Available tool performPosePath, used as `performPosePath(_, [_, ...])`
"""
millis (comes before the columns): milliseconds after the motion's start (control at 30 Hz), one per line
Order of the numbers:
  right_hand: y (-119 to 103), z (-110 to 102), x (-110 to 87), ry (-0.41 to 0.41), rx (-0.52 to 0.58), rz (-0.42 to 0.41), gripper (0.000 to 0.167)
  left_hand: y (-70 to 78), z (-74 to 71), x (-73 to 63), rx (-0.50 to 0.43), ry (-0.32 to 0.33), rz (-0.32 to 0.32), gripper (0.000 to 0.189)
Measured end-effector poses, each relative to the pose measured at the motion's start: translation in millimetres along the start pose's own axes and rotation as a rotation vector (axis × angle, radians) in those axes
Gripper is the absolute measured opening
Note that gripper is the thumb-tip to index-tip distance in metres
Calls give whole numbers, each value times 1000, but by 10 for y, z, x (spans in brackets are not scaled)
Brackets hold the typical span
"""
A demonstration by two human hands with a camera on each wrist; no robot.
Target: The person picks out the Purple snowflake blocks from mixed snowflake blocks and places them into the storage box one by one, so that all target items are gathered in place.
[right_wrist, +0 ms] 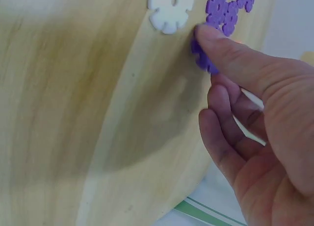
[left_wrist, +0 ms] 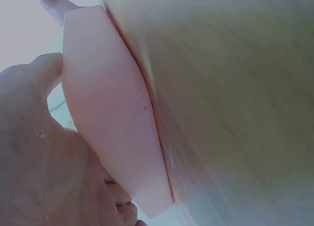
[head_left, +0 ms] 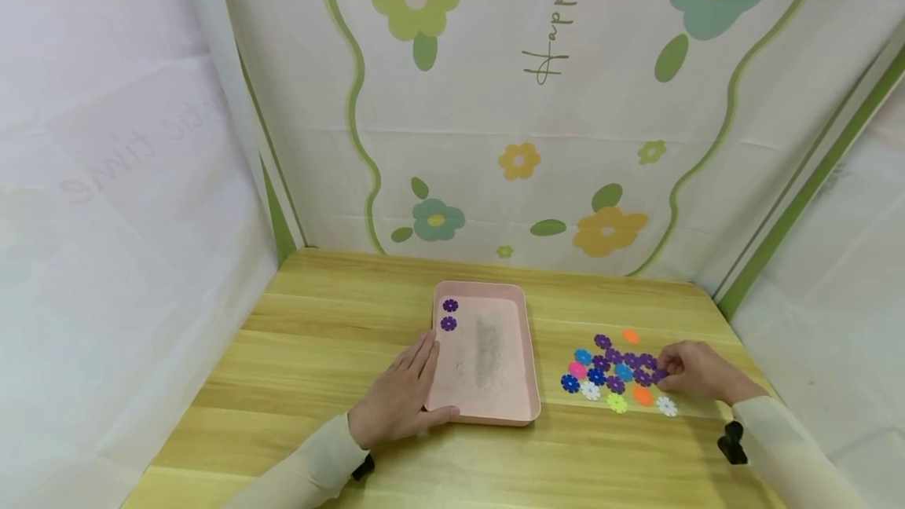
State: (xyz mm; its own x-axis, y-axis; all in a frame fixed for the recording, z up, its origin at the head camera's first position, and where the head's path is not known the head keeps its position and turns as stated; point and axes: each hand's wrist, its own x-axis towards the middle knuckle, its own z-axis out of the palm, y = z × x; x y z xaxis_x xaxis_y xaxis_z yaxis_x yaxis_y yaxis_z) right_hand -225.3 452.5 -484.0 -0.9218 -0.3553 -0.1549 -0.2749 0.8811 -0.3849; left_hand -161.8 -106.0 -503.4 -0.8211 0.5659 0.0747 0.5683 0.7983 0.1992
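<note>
My left hand rests against the left side of a shallow pink tray, its fingers laid straight along the rim and the thumb at the near wall. Inside the tray's far left corner, two purple notched plastic discs lie one behind the other. On the right, my right hand pinches another purple notched disc between thumb and fingers, at the right edge of a loose group of such discs. The right wrist view shows a white disc close by; part of the pinched disc hides behind the thumb.
Purple, blue, pink, orange, yellow-green and white discs lie right of the tray on the wooden table. White flower-printed cloth encloses the back and sides.
</note>
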Motion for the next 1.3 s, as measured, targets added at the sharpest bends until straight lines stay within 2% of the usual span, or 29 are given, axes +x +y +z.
performPosePath(133, [0, -82, -22, -17, 46, -35, 3, 4, -20, 7, -2, -7, 2, 106])
performPosePath(267, [-20, -165, -18, -35, 109, -42, 12, 9, -34, 8, -15, -10, 2, 106])
performPosePath(400, [-105, -211, 40, -102, 284, -3, 24, 8, -38, 1, -22, -10, -2, 105])
performPosePath(533, [-283, -231, 121, -172, 454, 43, 32, 1, -39, -3, -20, -9, -2, 106])
performPosePath(700, [-556, -226, 254, -225, 566, 58, 37, -3, -32, -3, -18, -7, 6, 106])
performPosePath(1000, [-1169, -104, 625, -295, 680, 49, 38, 12, -52, -11, -19, -20, 8, 105])
performPosePath(1300, [-1855, 123, 1093, -354, 702, 45, 29, 23, -54, -16, -38, 7, 20, 103])
